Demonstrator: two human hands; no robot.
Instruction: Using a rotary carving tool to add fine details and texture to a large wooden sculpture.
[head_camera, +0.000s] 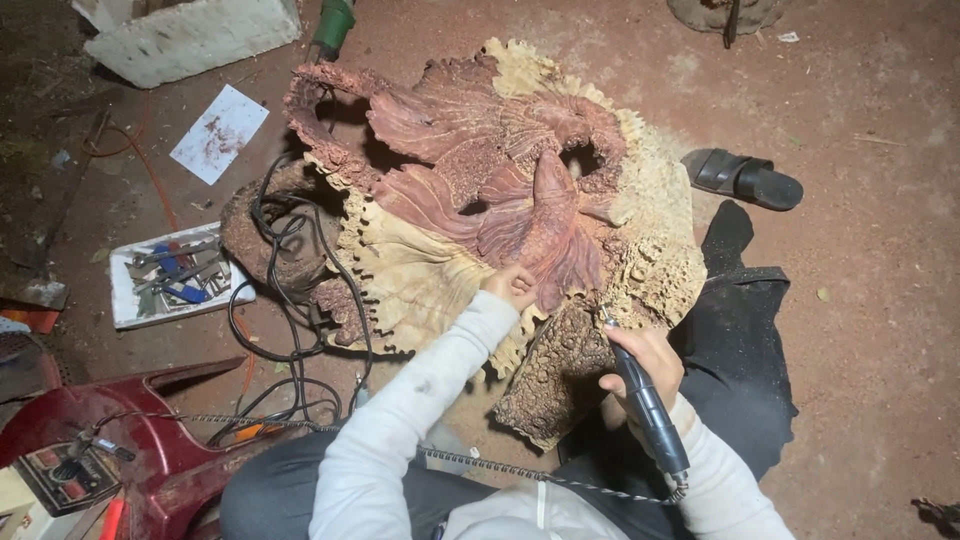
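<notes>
Right hand (648, 362) is gripping rotary carving handpiece (648, 408), tip touching wood fish carving (480, 190); left hand (512, 285) is resting loosely curled on its lower edge

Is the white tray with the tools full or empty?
Full. The white tray on the dirt floor holds a heap of metal tools, some with blue handles, covering nearly all of its bottom.

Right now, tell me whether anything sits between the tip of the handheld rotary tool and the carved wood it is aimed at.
Nothing visible does. The right hand holds the dark pen-shaped rotary handpiece, its tip at the large reddish and pale carved wood sculpture. The left hand rests on the carving to the side, clear of the tip.
</notes>
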